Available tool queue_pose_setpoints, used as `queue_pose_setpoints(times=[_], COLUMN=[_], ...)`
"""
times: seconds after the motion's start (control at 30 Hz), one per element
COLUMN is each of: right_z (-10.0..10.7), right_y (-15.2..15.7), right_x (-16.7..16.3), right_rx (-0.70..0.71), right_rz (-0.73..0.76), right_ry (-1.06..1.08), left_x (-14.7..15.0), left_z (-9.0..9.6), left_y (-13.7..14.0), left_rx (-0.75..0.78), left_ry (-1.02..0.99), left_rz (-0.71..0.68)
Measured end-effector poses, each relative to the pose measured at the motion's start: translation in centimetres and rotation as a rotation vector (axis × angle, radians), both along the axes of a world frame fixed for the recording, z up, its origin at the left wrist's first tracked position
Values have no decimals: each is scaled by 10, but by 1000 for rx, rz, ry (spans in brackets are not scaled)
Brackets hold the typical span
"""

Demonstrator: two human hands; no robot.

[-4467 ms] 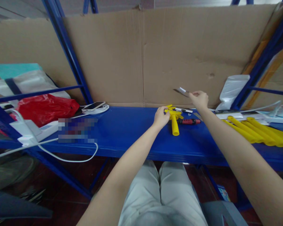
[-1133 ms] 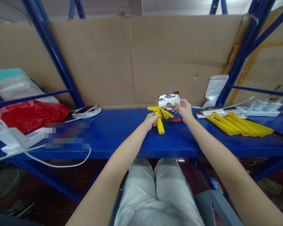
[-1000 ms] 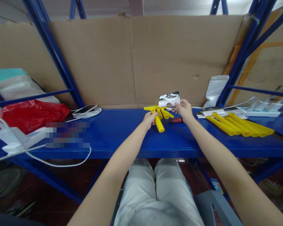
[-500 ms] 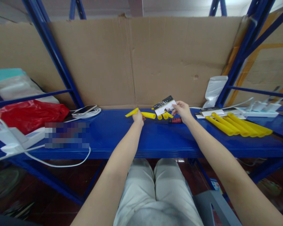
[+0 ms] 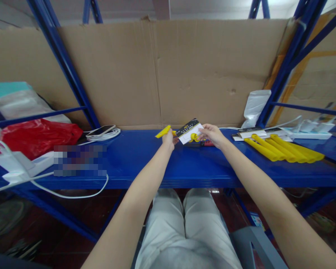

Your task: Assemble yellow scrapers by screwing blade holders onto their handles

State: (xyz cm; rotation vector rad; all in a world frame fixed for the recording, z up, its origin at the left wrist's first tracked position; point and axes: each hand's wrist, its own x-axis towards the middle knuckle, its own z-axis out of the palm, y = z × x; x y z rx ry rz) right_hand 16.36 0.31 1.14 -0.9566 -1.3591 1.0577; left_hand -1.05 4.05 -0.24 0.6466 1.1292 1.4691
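Observation:
My left hand (image 5: pixel 168 139) is closed around a long yellow piece (image 5: pixel 163 131), whose flat end sticks out to the upper left. The fingers of my right hand (image 5: pixel 212 135) pinch a black-and-white printed card (image 5: pixel 189 131) by its right edge. The card's left corner comes close to my left fingers; contact cannot be made out. Below the card, yellow curled pieces (image 5: pixel 195 138) show in part. A tool with a red and black handle (image 5: pixel 208 143) lies on the blue table behind my right hand, partly hidden.
Several yellow tube-like pieces (image 5: pixel 282 149) lie at the right beside packaged cards (image 5: pixel 250 133) and a white power strip (image 5: pixel 308 133). At the left are a red bag (image 5: pixel 39 136), a phone (image 5: pixel 100 130) and a coiled white cable (image 5: pixel 112 133). A cardboard sheet (image 5: pixel 184 74) stands behind.
My left hand has moved slightly right with the yellow piece. My right hand has brought the card left and lower, tilting it more, so the two hands are closer together.

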Motion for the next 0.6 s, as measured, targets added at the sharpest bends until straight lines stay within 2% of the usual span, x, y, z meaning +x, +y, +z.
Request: queue_pose_setpoints(times=[0.13, 0.4, 0.6], right_z=[1, 2, -1], right_y=[-1, 0, 3], right_x=[0, 1, 1], right_rx=[-12, 18, 27], right_rz=[-3, 7, 11], right_ry=[17, 57, 68], left_x=[3, 0, 3], left_z=[2, 0, -3], left_y=[-4, 1, 4], left_rx=[6, 10, 112], left_ry=[-25, -25, -81], left_rz=[-87, -149, -259])
